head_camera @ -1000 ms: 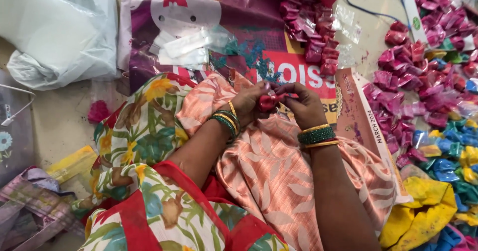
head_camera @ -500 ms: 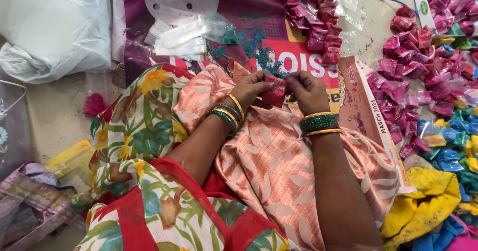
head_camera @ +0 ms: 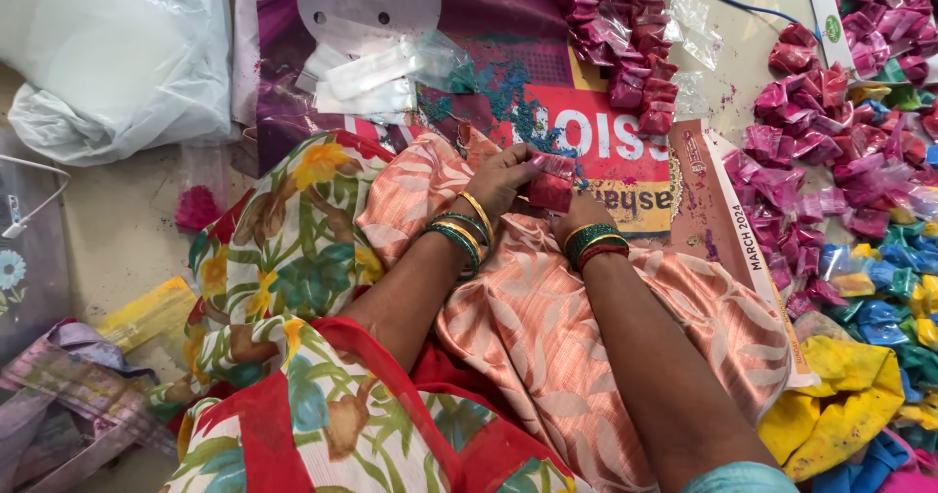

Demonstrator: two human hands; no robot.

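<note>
— One pink packet (head_camera: 553, 188), pinched between both hands over the peach cloth (head_camera: 547, 327) on the lap?

— Yes. Left hand (head_camera: 503, 182) has fingers closed on its left edge; right hand (head_camera: 576, 210) grips from below, fingers mostly hidden.

— Surroundings?

— Pink packets (head_camera: 625, 53) heaped beyond on a printed sheet (head_camera: 625, 151); blue powder (head_camera: 523, 112) spilled there. Pink, blue, yellow packets (head_camera: 860, 249) at right.

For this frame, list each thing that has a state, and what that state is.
Left hand: closed on the red packet, over the lap.
Right hand: mostly hidden behind the packet, pinching it.
Red packet: held between both hands, filled.
Pink packets: filled, heaped loosely on the poster.
Clear empty pouches: flat, unfilled.
White plastic bag: bulging, lying on the floor.
Yellow cloth: crumpled.
</note>
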